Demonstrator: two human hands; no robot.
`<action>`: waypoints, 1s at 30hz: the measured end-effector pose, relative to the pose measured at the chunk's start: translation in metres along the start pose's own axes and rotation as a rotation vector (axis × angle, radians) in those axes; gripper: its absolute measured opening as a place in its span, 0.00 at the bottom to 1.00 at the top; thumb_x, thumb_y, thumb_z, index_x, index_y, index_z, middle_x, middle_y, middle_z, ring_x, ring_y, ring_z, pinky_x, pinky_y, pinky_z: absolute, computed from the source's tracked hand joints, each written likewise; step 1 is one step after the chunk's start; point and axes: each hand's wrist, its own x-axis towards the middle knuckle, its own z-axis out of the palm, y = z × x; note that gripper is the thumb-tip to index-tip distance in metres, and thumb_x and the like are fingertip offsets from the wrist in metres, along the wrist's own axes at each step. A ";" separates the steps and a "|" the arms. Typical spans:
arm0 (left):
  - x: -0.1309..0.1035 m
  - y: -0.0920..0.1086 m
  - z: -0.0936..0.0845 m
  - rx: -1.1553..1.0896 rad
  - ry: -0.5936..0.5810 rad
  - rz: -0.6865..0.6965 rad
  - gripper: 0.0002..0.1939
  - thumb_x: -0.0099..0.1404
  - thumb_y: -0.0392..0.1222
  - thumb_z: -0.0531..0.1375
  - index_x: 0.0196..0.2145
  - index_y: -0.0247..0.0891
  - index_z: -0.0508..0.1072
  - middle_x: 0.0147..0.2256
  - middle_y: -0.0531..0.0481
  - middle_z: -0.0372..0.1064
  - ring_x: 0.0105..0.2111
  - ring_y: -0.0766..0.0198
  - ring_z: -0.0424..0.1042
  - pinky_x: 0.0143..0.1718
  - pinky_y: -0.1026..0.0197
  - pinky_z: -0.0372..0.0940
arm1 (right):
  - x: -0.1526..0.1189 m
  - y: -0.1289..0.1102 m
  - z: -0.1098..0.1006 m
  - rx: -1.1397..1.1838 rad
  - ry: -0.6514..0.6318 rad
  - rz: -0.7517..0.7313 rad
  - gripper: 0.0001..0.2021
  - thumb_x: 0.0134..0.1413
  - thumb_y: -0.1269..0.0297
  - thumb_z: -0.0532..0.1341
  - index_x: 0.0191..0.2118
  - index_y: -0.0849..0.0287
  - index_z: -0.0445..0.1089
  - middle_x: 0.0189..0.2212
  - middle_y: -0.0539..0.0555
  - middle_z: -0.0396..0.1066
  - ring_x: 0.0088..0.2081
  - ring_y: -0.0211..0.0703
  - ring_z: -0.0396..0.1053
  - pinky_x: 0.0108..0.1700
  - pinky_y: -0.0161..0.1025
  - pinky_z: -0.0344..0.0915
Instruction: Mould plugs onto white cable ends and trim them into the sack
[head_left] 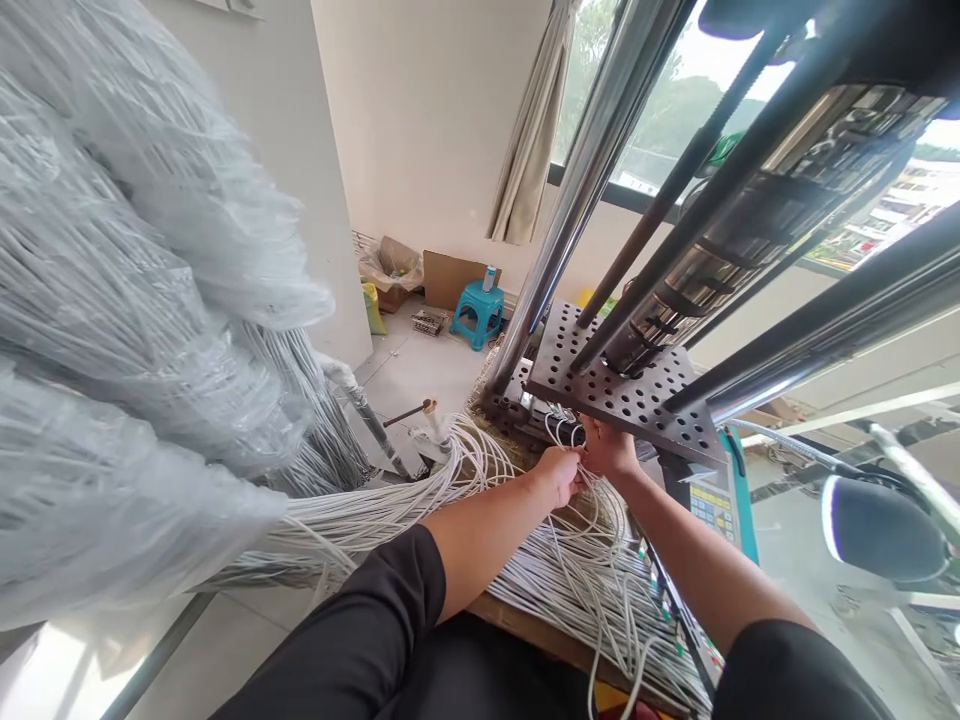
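Observation:
My left hand (561,476) is closed around thin white cables in front of the machine. Close beside it, my right hand (609,450) reaches beneath the edge of a dark perforated plate (622,395). Its fingers look bent together, but the plate partly hides them and what they hold. Small loops of white cable rise by the fingertips at the machine's base. A thick spread of white cables (540,565) lies under my forearms on a wooden-edged bench, with some loose strands curling over the front.
Large plastic-wrapped cable bundles (150,300) hang at the left. Metal columns (577,190) and a shiny cylinder (697,270) rise above the plate. A control panel (712,510) stands at the right. A blue stool (478,312) and cardboard (450,278) are by the wall.

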 end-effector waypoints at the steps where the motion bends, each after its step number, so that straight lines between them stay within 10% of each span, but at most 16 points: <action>1: -0.001 0.000 0.000 0.002 0.002 0.004 0.10 0.72 0.39 0.57 0.31 0.35 0.69 0.23 0.51 0.68 0.21 0.66 0.70 0.27 0.64 0.64 | -0.010 -0.002 -0.002 0.012 0.017 -0.010 0.24 0.68 0.57 0.46 0.51 0.56 0.77 0.46 0.60 0.80 0.54 0.57 0.74 0.60 0.56 0.66; 7: -0.003 -0.003 -0.001 0.009 0.001 0.031 0.04 0.70 0.35 0.58 0.36 0.34 0.70 0.21 0.52 0.67 0.20 0.66 0.68 0.27 0.63 0.64 | -0.114 0.015 -0.039 0.061 0.137 -0.101 0.15 0.64 0.55 0.56 0.44 0.50 0.79 0.50 0.57 0.78 0.54 0.55 0.75 0.57 0.56 0.70; 11: -0.001 -0.006 -0.002 -0.001 0.040 0.035 0.04 0.68 0.32 0.55 0.39 0.33 0.70 0.19 0.53 0.63 0.22 0.62 0.71 0.28 0.62 0.65 | -0.209 0.063 -0.073 -0.007 0.436 0.141 0.12 0.64 0.53 0.57 0.44 0.41 0.77 0.41 0.61 0.76 0.49 0.63 0.75 0.53 0.64 0.72; 14: 0.002 -0.009 -0.002 0.002 0.047 0.047 0.07 0.64 0.29 0.56 0.40 0.33 0.71 0.18 0.54 0.63 0.22 0.62 0.71 0.27 0.62 0.65 | -0.244 0.084 -0.083 0.030 0.364 0.233 0.11 0.64 0.50 0.56 0.45 0.37 0.77 0.39 0.59 0.77 0.46 0.63 0.76 0.53 0.64 0.72; 21: -0.004 -0.008 -0.003 0.047 0.024 0.058 0.06 0.62 0.29 0.59 0.38 0.34 0.71 0.20 0.54 0.65 0.22 0.65 0.70 0.28 0.64 0.67 | -0.150 0.022 -0.061 -0.013 0.041 0.026 0.25 0.63 0.50 0.58 0.60 0.58 0.71 0.56 0.64 0.72 0.56 0.58 0.71 0.57 0.53 0.69; 24: -0.010 -0.006 -0.005 0.046 -0.008 0.065 0.02 0.65 0.32 0.60 0.36 0.35 0.69 0.22 0.54 0.66 0.21 0.67 0.69 0.27 0.64 0.66 | -0.102 -0.002 -0.052 -0.046 -0.059 0.052 0.17 0.64 0.55 0.57 0.47 0.58 0.79 0.42 0.61 0.78 0.45 0.52 0.75 0.49 0.46 0.70; 30: -0.011 -0.004 -0.009 -0.006 -0.022 0.070 0.06 0.67 0.38 0.62 0.36 0.34 0.69 0.24 0.51 0.68 0.24 0.64 0.73 0.27 0.64 0.66 | -0.081 -0.012 -0.047 -0.021 0.077 0.035 0.22 0.69 0.57 0.47 0.43 0.58 0.79 0.42 0.61 0.78 0.43 0.50 0.75 0.48 0.45 0.70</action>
